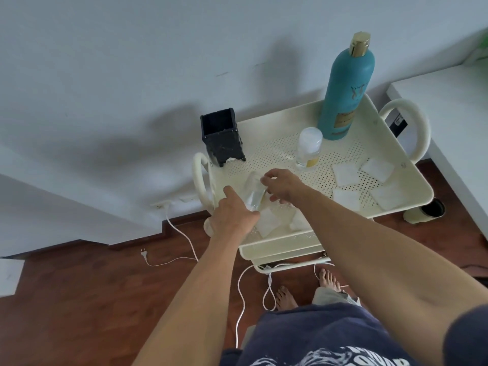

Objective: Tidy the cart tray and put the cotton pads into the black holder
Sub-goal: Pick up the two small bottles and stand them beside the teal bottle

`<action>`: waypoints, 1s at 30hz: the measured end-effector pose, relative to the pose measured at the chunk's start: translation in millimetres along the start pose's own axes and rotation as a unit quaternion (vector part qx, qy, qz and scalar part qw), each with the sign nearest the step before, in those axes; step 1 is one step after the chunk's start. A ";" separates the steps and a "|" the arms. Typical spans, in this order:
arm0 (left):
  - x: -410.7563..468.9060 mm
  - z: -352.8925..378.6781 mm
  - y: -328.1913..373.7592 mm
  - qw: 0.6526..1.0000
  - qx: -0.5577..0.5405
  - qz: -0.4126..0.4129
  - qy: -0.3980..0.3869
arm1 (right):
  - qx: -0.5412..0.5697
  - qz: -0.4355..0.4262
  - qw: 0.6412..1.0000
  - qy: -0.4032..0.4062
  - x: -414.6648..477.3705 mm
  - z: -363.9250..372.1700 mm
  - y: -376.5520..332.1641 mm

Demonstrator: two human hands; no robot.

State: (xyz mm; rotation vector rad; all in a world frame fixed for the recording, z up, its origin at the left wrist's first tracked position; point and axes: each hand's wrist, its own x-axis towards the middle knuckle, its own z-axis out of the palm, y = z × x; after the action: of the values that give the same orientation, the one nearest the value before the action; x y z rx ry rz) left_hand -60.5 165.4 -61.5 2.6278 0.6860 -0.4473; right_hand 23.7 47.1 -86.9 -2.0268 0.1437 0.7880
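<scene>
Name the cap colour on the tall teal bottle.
Gold, on the tall teal bottle; head view shows it.

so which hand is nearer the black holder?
Left, narrowly. The left hand sits below the black holder at the tray's near-left corner, its thumb pointing up toward it. The right hand is further right, over the tray's middle.

A: Tray [351,151]: cream, perforated, matt finish. Bottle [253,192] between both hands: clear, glossy plastic.

B: Pads [343,174] right of the hands: white, soft, fibrous. Holder [221,138] beyond the hands: black, faintly marbled. Floor [79,299]: reddish wood.
</scene>
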 end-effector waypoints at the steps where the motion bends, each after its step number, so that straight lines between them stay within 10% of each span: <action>1: 0.2 -1.7 1.4 1.000 -0.003 0.005 0.007 | 0.005 0.000 1.000 0.007 0.0 -0.5 -0.1; 12: 26.3 -23.9 39.3 0.985 -0.049 0.095 0.134 | 0.094 0.013 0.990 0.104 10.5 -13.7 8.0; 30: 76.2 -37.5 86.3 0.975 -0.054 0.174 0.126 | 0.115 0.031 0.988 0.093 34.7 -13.5 3.9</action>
State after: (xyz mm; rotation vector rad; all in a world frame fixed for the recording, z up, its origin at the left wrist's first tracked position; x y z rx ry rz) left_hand 55.2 142.7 -34.1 2.6482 0.2969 0.0259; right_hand 55.9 41.1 -105.1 -1.8806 0.3898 0.5896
